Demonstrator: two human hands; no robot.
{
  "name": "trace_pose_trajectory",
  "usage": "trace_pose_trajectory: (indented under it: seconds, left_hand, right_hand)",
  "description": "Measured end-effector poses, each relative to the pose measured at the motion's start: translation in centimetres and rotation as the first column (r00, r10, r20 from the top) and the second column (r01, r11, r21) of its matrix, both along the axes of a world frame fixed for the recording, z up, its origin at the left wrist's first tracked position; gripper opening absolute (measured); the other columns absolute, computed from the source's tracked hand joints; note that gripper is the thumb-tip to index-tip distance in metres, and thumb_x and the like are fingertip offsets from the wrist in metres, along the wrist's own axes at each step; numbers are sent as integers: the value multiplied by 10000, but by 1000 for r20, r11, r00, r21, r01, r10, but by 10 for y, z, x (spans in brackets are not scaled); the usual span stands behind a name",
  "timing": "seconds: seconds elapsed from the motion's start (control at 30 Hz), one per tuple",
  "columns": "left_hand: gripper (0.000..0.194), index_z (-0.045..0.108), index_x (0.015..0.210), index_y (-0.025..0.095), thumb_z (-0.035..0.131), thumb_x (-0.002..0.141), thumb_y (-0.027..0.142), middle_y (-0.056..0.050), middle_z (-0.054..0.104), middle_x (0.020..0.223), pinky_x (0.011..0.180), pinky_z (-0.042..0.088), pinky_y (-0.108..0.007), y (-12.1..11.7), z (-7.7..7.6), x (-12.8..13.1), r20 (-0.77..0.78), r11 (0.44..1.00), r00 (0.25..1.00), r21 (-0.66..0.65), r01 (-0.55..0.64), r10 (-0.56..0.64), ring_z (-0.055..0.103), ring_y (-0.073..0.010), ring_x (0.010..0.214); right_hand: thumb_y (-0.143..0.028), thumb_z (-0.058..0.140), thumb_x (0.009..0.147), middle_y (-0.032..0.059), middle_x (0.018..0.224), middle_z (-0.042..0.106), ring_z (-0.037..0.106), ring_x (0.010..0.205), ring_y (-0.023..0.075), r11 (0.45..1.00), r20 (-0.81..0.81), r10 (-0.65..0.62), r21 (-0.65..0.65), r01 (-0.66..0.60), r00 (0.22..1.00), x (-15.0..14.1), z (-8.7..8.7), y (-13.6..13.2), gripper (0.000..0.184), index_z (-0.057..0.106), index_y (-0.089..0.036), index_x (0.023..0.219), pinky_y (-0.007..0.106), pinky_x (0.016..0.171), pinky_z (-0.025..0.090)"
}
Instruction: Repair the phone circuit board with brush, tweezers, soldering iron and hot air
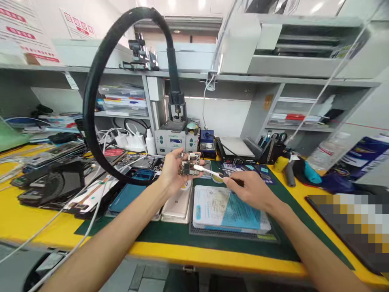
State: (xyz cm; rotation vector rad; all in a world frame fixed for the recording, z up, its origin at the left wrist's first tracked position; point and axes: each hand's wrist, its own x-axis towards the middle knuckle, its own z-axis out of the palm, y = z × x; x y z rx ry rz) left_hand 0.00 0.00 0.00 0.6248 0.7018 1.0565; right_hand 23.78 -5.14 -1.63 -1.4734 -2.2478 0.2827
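My left hand (172, 172) grips a small phone circuit board (189, 164) by its edges, raised above the bench. In my right hand (251, 188) is a slim white toothbrush (209, 171), pinched near its handle. Its white head meets the face of the board, near the middle of its right half. Below my right hand lies a white and blue printed packet (225, 209) on a dark tray. A gold phone (177, 205) lies under the board, beside a blue phone (129, 198).
A black flexible hose (88, 97) arches over the left side from a grey rework station (173, 141). Phone parts and boards (54, 174) pile up at left, with white cables across them. Tools in a holder (272, 146) and a plastic bottle (330, 150) stand right.
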Motion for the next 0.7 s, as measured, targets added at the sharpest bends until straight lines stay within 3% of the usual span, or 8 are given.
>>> trace_pose_trajectory:
  seconds: [0.2,0.4,0.57,0.7]
  left_hand:
    - [417,681,817,100,392,975,355,-197,759,849,643,635,-436,-2,1,3,21,1000,1000,-6,-6,6,740,-284,725]
    - [454,706,919,85,354,993,361,-182,753,816,588,632,-417,-4,3,3,4,1000,1000,-6,15,-15,718,-258,644]
    - [428,605,676,142,381,983,340,-171,748,794,611,635,-417,-2,1,3,36,1000,999,-8,2,-2,721,-253,665]
    - [435,566,631,152,386,981,337,-171,747,798,626,636,-422,-3,1,3,33,1000,999,-5,-7,7,721,-252,677]
  right_hand:
    - [-522,398,1005,-5,568,409,325,534,140,1000,-27,-16,20,16,1000,-1,3,0,507,405,-198,615,320,557,192]
    - [-495,422,1001,0,588,456,364,564,146,999,-42,-33,41,34,999,0,3,-1,479,461,-191,633,315,571,214]
    - [-486,433,998,2,593,468,378,568,144,997,-46,-41,68,44,998,0,2,-1,474,459,-188,631,314,575,220]
    - [-495,433,998,4,595,468,385,573,146,996,-49,-41,73,45,998,0,1,-1,481,454,-189,627,314,576,222]
